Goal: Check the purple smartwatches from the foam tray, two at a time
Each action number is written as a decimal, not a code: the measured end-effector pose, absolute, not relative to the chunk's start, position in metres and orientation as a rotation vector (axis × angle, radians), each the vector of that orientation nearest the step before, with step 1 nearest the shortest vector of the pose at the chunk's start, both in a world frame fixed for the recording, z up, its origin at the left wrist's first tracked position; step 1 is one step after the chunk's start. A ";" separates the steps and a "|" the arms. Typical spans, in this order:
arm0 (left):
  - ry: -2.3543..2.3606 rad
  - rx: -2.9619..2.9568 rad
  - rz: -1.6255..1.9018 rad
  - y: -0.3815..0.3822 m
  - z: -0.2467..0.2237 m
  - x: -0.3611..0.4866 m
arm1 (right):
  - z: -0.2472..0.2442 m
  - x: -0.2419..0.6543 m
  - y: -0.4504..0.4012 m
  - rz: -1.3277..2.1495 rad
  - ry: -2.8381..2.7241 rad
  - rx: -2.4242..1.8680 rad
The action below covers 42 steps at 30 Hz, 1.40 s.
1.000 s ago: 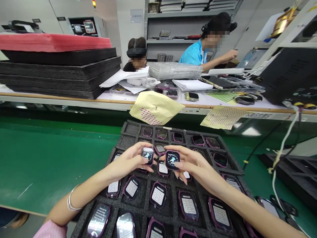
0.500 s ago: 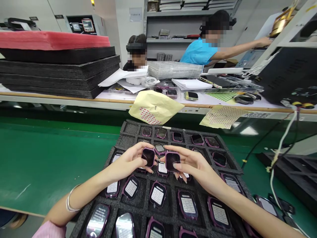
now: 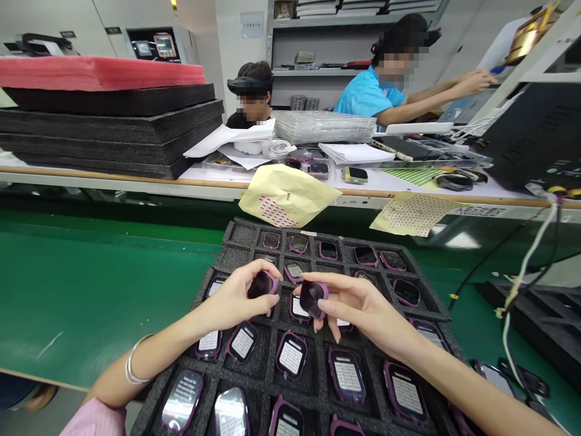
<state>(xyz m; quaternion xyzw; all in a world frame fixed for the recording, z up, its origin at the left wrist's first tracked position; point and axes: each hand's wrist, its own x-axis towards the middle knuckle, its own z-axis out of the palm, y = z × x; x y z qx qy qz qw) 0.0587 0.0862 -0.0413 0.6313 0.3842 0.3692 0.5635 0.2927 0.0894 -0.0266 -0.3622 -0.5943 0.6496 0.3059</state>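
A purple-framed watch body with a dark screen (image 3: 262, 284) is held between the thumb and fingers of my left hand (image 3: 240, 297). My right hand (image 3: 351, 303) grips a similar dark-screened watch (image 3: 311, 298) by its edges. Both are held apart above a black foam tray (image 3: 267, 357) with square compartments. Several purple watches lie in the compartments, many with white printed labels on their screens, such as the one below my hands (image 3: 291, 355). A watch with a pale screen (image 3: 295, 270) rests in the tray behind them.
A shelf edge with two yellow sheets (image 3: 289, 197) runs behind the tray. Black foam trays topped with red foam (image 3: 100, 74) are stacked at the left. Cables (image 3: 521, 266) hang at the right beside another black tray (image 3: 535, 327). Two people are across the bench.
Both watches have been turned in my hands, their screens now angled towards the left. My hands have moved slightly apart. The person in blue now has both arms stretched out to the right.
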 end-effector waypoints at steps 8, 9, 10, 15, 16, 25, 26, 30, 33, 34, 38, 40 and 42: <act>0.915 1.544 0.808 0.081 -0.040 0.057 | -0.031 0.298 0.092 1.759 -1.610 -0.976; 0.921 1.551 0.829 0.082 -0.040 0.058 | -0.031 0.298 0.092 1.765 -1.603 -0.962; 0.927 1.562 0.852 0.082 -0.040 0.059 | -0.031 0.298 0.091 1.769 -1.595 -0.948; 0.949 1.627 0.884 0.083 -0.041 0.059 | -0.032 0.299 0.091 1.783 -1.588 -0.940; 0.953 1.638 0.867 0.083 -0.040 0.058 | -0.033 0.299 0.091 1.786 -1.594 -0.942; 0.950 1.671 0.905 0.082 -0.039 0.058 | -0.031 0.300 0.090 1.765 -1.600 -0.924; 0.944 1.678 0.907 0.082 -0.039 0.059 | -0.031 0.300 0.091 1.768 -1.604 -0.918; 0.950 1.719 0.870 0.082 -0.037 0.058 | -0.033 0.303 0.093 1.786 -1.641 -0.914; 0.984 1.706 0.879 0.082 -0.037 0.057 | -0.033 0.304 0.093 1.781 -1.662 -0.904; 0.994 1.694 0.898 0.083 -0.037 0.057 | -0.034 0.304 0.093 1.778 -1.664 -0.897; 0.991 1.697 0.930 0.083 -0.037 0.056 | -0.033 0.304 0.093 1.770 -1.670 -0.896; 0.994 1.720 0.908 0.083 -0.037 0.056 | -0.032 0.303 0.093 1.768 -1.675 -0.910; 1.007 1.735 0.906 0.083 -0.037 0.057 | -0.031 0.303 0.093 1.772 -1.671 -0.911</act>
